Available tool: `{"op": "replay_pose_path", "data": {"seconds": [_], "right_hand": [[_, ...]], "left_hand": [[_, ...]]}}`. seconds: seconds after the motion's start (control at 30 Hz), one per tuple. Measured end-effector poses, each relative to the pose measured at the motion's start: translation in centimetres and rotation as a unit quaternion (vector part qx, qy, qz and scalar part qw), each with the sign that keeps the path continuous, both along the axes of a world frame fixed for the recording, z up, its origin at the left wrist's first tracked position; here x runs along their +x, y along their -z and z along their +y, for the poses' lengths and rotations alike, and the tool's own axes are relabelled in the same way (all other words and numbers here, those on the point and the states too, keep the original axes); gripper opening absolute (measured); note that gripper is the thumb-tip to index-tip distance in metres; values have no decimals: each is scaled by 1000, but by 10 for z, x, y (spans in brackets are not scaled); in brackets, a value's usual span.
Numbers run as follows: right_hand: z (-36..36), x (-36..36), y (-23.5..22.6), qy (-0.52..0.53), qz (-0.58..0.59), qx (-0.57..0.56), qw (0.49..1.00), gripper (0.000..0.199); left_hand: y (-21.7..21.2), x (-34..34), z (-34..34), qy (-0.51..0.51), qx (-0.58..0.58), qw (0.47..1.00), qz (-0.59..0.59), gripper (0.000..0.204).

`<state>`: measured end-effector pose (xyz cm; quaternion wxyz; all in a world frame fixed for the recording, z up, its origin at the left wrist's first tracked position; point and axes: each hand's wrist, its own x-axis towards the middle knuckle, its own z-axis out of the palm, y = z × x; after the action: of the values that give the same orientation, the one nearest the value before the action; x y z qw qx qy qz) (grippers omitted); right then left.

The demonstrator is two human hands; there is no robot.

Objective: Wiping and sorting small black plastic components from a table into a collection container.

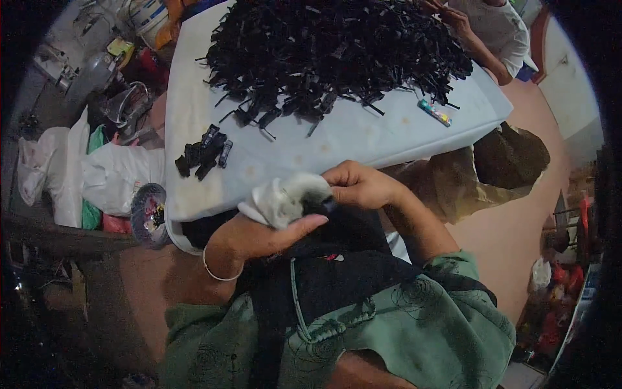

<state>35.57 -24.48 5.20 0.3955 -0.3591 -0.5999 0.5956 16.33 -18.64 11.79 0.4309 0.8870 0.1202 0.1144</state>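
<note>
My left hand (275, 214) has a stained white cloth glove (275, 194) over its fingers, while the thumb is bare. Between thumb and gloved fingers it grips a small black part (316, 204), blurred and mostly covered. Fingertips of my right hand (366, 185) are pinched together against the right side of that part; what they hold is hidden. Both hands meet over my lap, just off the near edge of the pale table (311, 152). A small group of black plastic pieces (206, 152) lies on the table's left side.
A big heap of black plastic parts (324, 52) covers the far table. A colourful tube-shaped packet (434, 112) lies by its right edge. Another person's arm (483, 48) reaches in at the far right. White sacks (123, 175) stand left, a brown sack (453, 185) right.
</note>
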Motion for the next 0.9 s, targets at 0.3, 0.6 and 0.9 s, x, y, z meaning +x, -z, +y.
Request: {"op": "replay_pose_path", "data": {"seconds": [0.3,0.6,0.9], "right_hand": [[-9,-43,-17,224,-216,422,852,28],[0,-42,-20,267,-271,474,794,20],[4,-43,-18,385,-192,236,871,21]], "left_hand": [[38,12,5,-263,-255,918,-151,21],[57,19,0,-287,-351,866,-210,15],[48,15,-1,-236,-353,871,-247,13]]}}
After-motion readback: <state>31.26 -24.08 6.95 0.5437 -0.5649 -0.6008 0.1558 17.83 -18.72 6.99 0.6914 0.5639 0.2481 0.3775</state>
